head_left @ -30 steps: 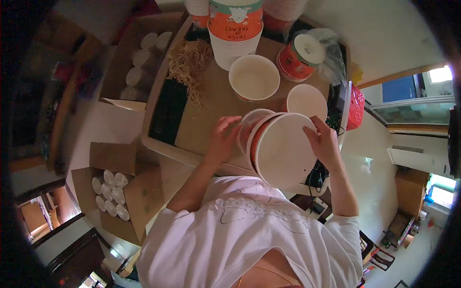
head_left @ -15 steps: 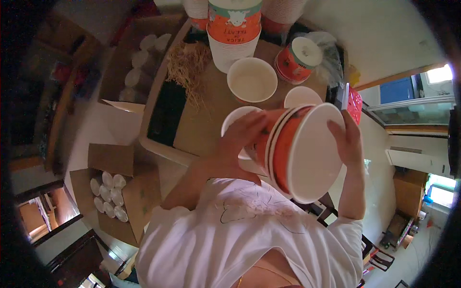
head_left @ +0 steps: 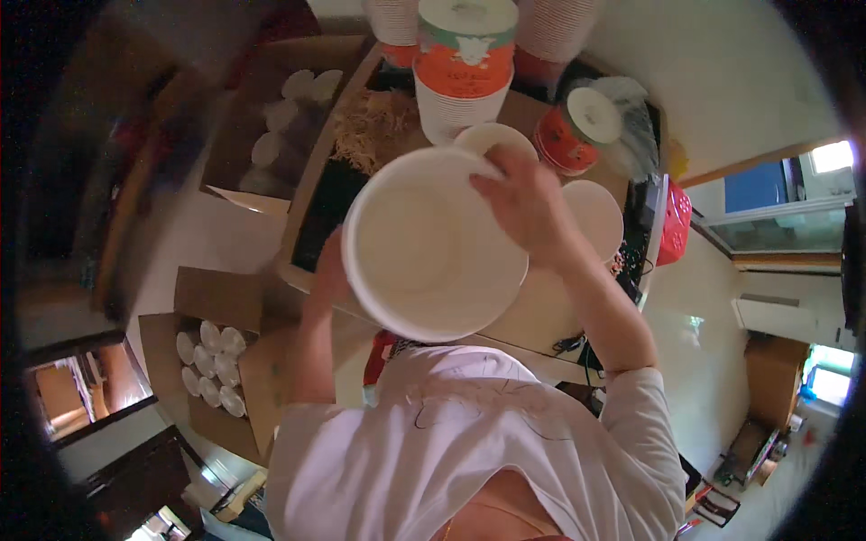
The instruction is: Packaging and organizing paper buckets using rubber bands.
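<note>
A large white paper bowl (head_left: 424,248) is raised toward the camera, its open inside facing me. My left hand (head_left: 330,270) grips its left rim from behind, mostly hidden by the bowl. My right hand (head_left: 528,203) holds the upper right rim, fingers over the edge. Below it lies a brown table (head_left: 541,307) with another white bowl (head_left: 494,137) and a white lid or bowl (head_left: 597,215) to the right.
A tall orange and white tub (head_left: 465,68) stands at the back, with an orange cup (head_left: 577,131) beside it. Pale noodles (head_left: 374,126) lie on the table's left. Cardboard boxes (head_left: 212,361) of white cups sit on the floor to the left.
The stack of bowls was lifted from the table and tilted up toward the camera. Now a bowl's white inside faces me and covers much of the table.
</note>
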`<state>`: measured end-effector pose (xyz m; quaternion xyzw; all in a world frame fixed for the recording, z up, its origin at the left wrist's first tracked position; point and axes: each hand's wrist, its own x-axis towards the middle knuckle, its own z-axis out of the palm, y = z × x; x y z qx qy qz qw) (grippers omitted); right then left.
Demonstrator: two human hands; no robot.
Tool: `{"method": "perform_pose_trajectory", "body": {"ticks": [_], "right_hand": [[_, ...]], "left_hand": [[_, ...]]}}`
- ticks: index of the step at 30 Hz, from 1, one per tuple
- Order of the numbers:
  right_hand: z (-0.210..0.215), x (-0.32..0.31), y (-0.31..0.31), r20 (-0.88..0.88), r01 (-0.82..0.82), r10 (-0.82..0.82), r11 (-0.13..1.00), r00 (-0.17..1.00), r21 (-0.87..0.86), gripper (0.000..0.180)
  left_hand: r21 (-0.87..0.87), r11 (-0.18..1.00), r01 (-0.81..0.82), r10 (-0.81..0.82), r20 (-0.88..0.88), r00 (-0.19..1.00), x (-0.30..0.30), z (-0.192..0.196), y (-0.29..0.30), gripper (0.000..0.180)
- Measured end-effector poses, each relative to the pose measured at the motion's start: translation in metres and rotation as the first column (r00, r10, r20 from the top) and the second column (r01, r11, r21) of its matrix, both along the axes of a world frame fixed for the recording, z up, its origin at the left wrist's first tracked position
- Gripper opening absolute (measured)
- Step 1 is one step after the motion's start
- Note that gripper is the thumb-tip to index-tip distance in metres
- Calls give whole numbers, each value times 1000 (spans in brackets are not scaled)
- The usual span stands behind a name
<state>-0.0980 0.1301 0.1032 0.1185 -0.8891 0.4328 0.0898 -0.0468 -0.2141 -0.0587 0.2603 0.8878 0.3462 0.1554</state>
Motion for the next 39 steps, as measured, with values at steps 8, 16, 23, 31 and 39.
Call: {"method": "perform_pose_trajectory", "body": {"ticks": [8, 16, 23, 31, 39], "right_hand": [[16, -58, 9, 233, 114, -85, 987, 969, -112, 28], [-57, -73, -6, 199, -47, -74, 839, 977, 543, 38], [-73, -77, -15, 365, -75, -112, 884, 924, 462, 30], [-62, -69, 18, 139, 50, -84, 971, 987, 232, 43], [97, 76, 146, 383, 401, -369, 916, 846, -3, 31]], "left_hand": [[205, 931, -303, 320, -59, 945, -73, -138, 92, 80], [154, 923, -352, 354, 13, 935, -81, -60, 50, 67], [475, 785, -398, 397, 108, 911, -48, -14, 97, 93], [465, 756, -461, 413, 207, 887, -48, -60, 119, 90], [344, 759, -553, 644, -272, 715, -1, -52, 97, 61]]}}
